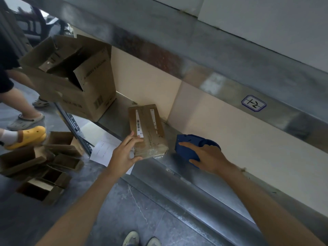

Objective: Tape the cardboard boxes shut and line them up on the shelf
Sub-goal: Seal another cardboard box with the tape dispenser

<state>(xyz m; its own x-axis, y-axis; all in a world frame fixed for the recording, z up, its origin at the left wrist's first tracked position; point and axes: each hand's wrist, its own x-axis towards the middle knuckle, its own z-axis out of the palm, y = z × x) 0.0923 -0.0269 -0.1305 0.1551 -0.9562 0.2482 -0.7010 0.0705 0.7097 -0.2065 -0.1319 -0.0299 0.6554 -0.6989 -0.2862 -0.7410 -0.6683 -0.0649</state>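
A small brown cardboard box (148,130) with white barcode strips and clear tape on its near end lies on the metal shelf (204,183). My left hand (124,153) grips its near left corner, fingers on top and thumb against the front. To its right, a blue tape dispenser (193,148) rests on the shelf, and my right hand (207,157) holds it from above, forefinger stretched along its top.
A large open carton (74,75) stands at the shelf's left end. On the floor lie several small open boxes (40,174) and a white paper sheet (106,150). Other people's legs and a yellow clog (28,137) are at the left. A shelf beam (230,68) runs overhead.
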